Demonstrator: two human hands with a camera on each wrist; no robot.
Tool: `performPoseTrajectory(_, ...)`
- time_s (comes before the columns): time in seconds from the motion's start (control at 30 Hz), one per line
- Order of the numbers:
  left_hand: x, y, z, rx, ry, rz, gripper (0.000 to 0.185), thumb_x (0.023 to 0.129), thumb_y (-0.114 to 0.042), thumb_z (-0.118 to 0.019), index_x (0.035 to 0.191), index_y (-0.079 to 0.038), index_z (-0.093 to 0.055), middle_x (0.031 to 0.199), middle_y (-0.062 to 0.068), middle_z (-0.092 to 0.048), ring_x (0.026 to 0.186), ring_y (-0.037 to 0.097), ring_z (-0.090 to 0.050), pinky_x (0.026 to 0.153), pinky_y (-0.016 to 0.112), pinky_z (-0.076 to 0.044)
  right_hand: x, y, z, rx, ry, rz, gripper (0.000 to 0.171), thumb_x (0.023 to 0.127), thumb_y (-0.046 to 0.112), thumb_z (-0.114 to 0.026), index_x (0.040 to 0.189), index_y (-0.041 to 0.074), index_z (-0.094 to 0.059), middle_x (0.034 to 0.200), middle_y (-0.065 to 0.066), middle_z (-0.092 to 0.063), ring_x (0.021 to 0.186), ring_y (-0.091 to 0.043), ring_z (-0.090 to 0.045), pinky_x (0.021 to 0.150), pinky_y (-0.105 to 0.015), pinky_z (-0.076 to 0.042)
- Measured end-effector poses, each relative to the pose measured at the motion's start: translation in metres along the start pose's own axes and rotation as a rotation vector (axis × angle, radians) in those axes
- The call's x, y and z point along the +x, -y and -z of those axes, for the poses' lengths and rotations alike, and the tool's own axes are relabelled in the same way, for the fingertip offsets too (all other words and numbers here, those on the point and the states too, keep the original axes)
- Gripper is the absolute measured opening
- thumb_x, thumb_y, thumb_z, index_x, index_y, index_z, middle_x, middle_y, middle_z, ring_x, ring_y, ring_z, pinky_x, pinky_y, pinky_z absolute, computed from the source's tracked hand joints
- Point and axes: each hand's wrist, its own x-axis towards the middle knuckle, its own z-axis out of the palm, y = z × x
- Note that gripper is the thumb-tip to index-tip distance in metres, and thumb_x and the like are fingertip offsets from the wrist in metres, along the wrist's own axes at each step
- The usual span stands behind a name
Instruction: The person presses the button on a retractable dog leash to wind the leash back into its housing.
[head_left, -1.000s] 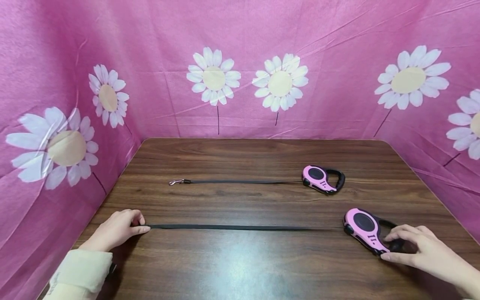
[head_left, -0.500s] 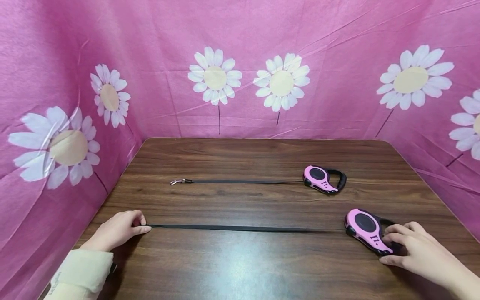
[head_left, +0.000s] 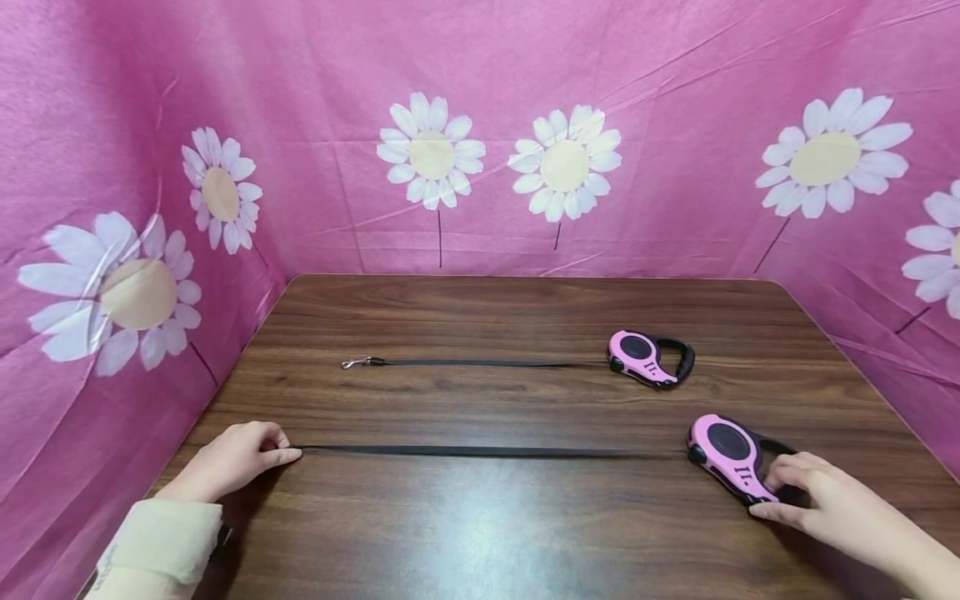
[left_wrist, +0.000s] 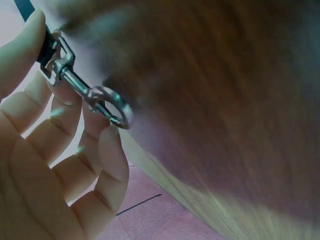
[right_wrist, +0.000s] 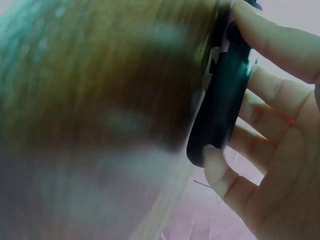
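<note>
My left hand [head_left: 238, 458] pinches the clip end of a black leash strap [head_left: 465, 452] between thumb and fingers. In the left wrist view its silver swivel clip [left_wrist: 75, 82] lies along the fingertips. The strap runs straight across to a pink and black retractable leash [head_left: 726, 446] at the right. My right hand [head_left: 817, 500] holds that leash by its black handle [right_wrist: 220, 100], thumb near the lower edge of the case and fingers through the loop. Part of the handle is hidden behind the fingers in the head view.
A second pink retractable leash [head_left: 637, 354] lies farther back on the brown wooden table [head_left: 480, 317]. Its strap [head_left: 480, 362] is drawn out to the left, ending in a silver clip [head_left: 356, 363]. A pink curtain [head_left: 322, 100] with daisies surrounds the table's back and sides.
The right hand and the near leash shifted slightly right, then back left a little. The near strap sits slightly farther back than before. The left hand keeps its pinch almost unmoved.
</note>
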Motion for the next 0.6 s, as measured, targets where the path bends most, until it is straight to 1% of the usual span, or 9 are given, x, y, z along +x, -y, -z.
performPoseTrajectory(0.13, -0.0014, 0.0013, -0.0004, -0.072, 0.009, -0.007, 0.027, 0.090, -0.036, -0.070, 0.076, -0.014, -0.061, 0.067, -0.004, -0.056, 0.057, 0.012, -0.052, 0.058, 0.032, -0.044, 0.0001, 0.0019, 0.0007, 0.007, 0.024, -0.024, 0.042, 0.057, 0.020, -0.091, 0.075, 0.035, -0.056, 0.082, 0.026, -0.045, 0.076, 0.008, -0.042, 0.066, -0.012, -0.031)
performPoseTrajectory(0.2, -0.0016, 0.0021, -0.0002, -0.103, 0.013, 0.006, 0.029, 0.091, -0.036, -0.069, 0.075, -0.013, -0.060, 0.062, -0.003, -0.053, 0.050, 0.012, -0.051, 0.053, 0.030, -0.043, 0.0005, 0.0026, 0.0008, -0.002, 0.036, -0.038, 0.042, 0.059, 0.020, -0.090, 0.075, 0.035, -0.054, 0.082, 0.025, -0.044, 0.075, 0.008, -0.041, 0.065, -0.013, -0.030)
performPoseTrajectory(0.23, -0.0014, 0.0026, -0.0001, -0.104, 0.007, 0.004, 0.029, 0.092, -0.036, -0.068, 0.074, -0.013, -0.060, 0.061, -0.004, -0.052, 0.049, 0.012, -0.050, 0.053, 0.030, -0.043, 0.0007, 0.0029, 0.0007, -0.003, 0.042, -0.041, 0.042, 0.061, 0.020, -0.090, 0.076, 0.036, -0.054, 0.082, 0.025, -0.044, 0.075, 0.009, -0.040, 0.064, -0.014, -0.030)
performPoseTrajectory(0.37, -0.0002, 0.0037, 0.0006, -0.063, -0.047, -0.019, 0.031, 0.093, -0.035, -0.066, 0.070, -0.016, -0.058, 0.061, -0.006, -0.047, 0.058, 0.011, -0.046, 0.060, 0.029, -0.039, 0.0027, 0.0043, 0.0007, 0.024, 0.056, -0.040, 0.043, 0.068, 0.017, -0.087, 0.075, 0.038, -0.050, 0.078, 0.025, -0.043, 0.073, 0.009, -0.039, 0.062, -0.013, -0.027)
performPoseTrajectory(0.43, 0.0004, 0.0038, 0.0014, -0.051, -0.061, -0.025, 0.032, 0.093, -0.036, -0.066, 0.070, -0.016, -0.057, 0.062, -0.006, -0.047, 0.062, 0.011, -0.044, 0.062, 0.029, -0.037, 0.0043, 0.0050, 0.0003, 0.038, 0.062, -0.033, 0.042, 0.071, 0.015, -0.085, 0.076, 0.040, -0.051, 0.078, 0.026, -0.044, 0.074, 0.009, -0.040, 0.063, -0.011, -0.027)
performPoseTrajectory(0.5, 0.0007, 0.0032, 0.0024, -0.078, -0.039, 0.001, 0.032, 0.094, -0.036, -0.065, 0.071, -0.015, -0.057, 0.062, -0.006, -0.051, 0.061, 0.011, -0.048, 0.061, 0.029, -0.037, 0.0058, 0.0049, -0.0003, 0.052, 0.055, -0.016, 0.040, 0.073, 0.013, -0.084, 0.078, 0.040, -0.055, 0.080, 0.026, -0.047, 0.076, 0.008, -0.043, 0.065, -0.010, -0.029)
performPoseTrajectory(0.6, 0.0023, 0.0028, 0.0046, -0.112, -0.007, 0.038, 0.032, 0.096, -0.038, -0.062, 0.075, -0.013, -0.059, 0.065, -0.005, -0.059, 0.060, 0.011, -0.054, 0.060, 0.030, -0.040, 0.0081, 0.0044, -0.0017, 0.031, 0.018, 0.015, 0.037, 0.070, 0.013, -0.086, 0.082, 0.039, -0.063, 0.087, 0.026, -0.054, 0.081, 0.007, -0.050, 0.072, -0.008, -0.033)
